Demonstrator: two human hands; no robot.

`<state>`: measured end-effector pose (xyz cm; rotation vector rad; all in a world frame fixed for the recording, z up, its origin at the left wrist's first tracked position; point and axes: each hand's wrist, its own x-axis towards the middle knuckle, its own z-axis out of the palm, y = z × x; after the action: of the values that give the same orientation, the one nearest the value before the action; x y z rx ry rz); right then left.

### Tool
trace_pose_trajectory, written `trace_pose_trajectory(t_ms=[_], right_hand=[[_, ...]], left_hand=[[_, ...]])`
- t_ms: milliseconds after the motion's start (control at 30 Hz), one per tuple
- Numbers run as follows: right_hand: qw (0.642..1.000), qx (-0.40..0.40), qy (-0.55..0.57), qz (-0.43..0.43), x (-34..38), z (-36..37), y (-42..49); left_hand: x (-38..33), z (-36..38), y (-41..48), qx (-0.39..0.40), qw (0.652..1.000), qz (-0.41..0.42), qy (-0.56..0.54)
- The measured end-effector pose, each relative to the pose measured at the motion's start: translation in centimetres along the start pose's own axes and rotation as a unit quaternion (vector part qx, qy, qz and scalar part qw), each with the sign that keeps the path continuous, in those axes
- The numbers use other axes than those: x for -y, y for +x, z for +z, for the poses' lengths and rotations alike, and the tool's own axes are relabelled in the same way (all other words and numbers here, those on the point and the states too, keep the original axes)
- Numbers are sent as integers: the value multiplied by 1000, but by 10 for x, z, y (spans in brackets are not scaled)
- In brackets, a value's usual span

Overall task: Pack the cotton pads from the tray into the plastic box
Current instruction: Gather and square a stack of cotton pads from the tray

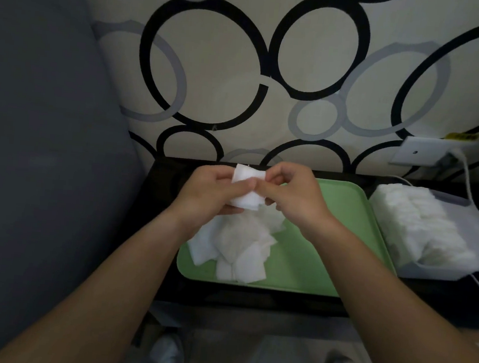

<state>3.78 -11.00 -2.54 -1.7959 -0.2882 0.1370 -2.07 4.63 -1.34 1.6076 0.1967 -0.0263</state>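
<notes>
A small stack of white cotton pads (246, 190) is held above the green tray (328, 248), pinched between both hands. My left hand (213, 193) cups the stack from the left and below. My right hand (292, 195) grips its right edge with thumb and fingers. A loose heap of cotton pads (241, 246) lies on the left half of the tray, under my hands. To the right of the tray stands the clear plastic box (467, 232), with rows of packed cotton pads (415, 224) in it.
Tray and box rest on a black table (160, 203) against a wall with a ring pattern. A grey sofa (38, 132) fills the left. A white wall socket (422, 152) with a white cable (466, 179) is behind the box. My feet show below the table edge.
</notes>
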Motion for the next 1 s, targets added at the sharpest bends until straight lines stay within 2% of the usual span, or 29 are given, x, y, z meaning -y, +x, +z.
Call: trace_pose_trajectory(t_ms=[100,233,500,833,1000], right_hand=[[999,-19,-20,41,-9,7,6],[991,5,-122,55,-30,16,12],[962,34,-265,47,-28,36,10],[980,43,-195,3,-29,31,12],[993,75,-89,16,-24,17,10]], left_hand=[[6,-14,7,-87,996,11,6],[15,-31,15,-187,982,11,16],[23,-43,20,-216,976,-1,2],[20,-45,19,-215,977,9,15],[18,-44,17,-218,976,16,17]])
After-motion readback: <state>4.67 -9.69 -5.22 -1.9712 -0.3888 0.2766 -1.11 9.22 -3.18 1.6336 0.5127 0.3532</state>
